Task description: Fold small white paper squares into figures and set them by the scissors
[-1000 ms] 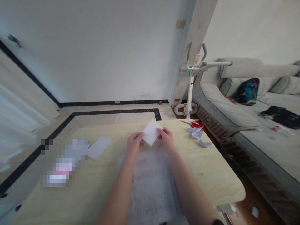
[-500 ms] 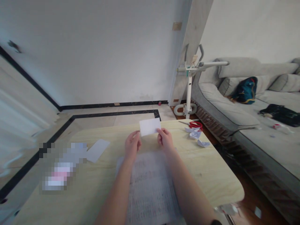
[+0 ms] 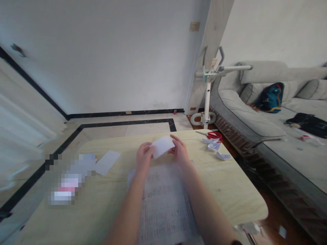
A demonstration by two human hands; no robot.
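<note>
A small white rectangular sheet of paper (image 3: pixel 162 146) is held a little above the far part of the table, tilted with its right end higher. My left hand (image 3: pixel 145 154) pinches its left end between thumb and fingers. At the opposite end, my right hand (image 3: pixel 180 149) grips the paper, one finger reaching along the upper right corner. Below my forearms lies a large printed sheet (image 3: pixel 163 204), its text too blurred to read.
The pale wooden table (image 3: pixel 224 190) bears another white paper piece (image 3: pixel 107 162) and a pixelated patch at left. Red-handled scissors (image 3: pixel 214 136) and several folded paper scraps (image 3: pixel 214 146) lie at the far right. A grey sofa (image 3: pixel 265 122) and a white exercise stand (image 3: pixel 207 98) are beyond.
The white paper has come down and turned, its left end now lower and in my left hand's fingers. My right hand's fingers have shifted around its right end.
</note>
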